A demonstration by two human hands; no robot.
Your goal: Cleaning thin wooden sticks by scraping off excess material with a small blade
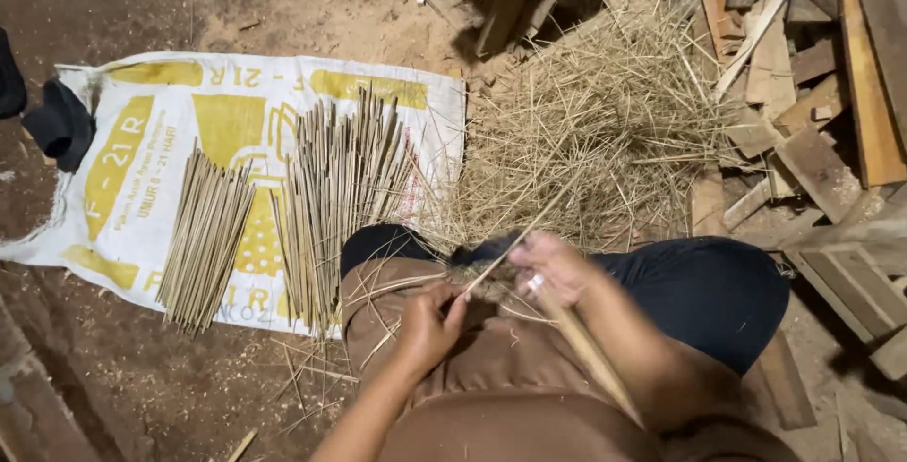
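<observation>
Left hand (430, 325) is closing down over the lap, fingers curled and thumb pinching the near end of a thin bamboo strip (529, 226). Right hand (548, 268) is clenching too, a ring showing on one finger; it is gripping the same strip a little farther along, and a thicker pale stick (590, 353) is running back from under this hand along the forearm. Whether that stick is a tool handle or more bamboo, I cannot tell; the picture is blurring there.

The strip is looking long, slender and pale, slanting up and away from both hands toward the heap beyond the knees. Loose shavings are lying across the brown cloth (491, 367) on the lap, directly under the hands.

Ahead of the right hand, a heap of stringy bamboo waste (614, 122) is spreading over the ground. Ahead and to the outside of the left hand, a white and yellow woven sack (142, 131) is lying flat, bearing two bundles of cut sticks: a taller bundle (340, 197) nearer the left hand, a shorter bundle (203, 240) farther out. Scrap wood planks (822, 94) are piling up beyond the right hand.
</observation>
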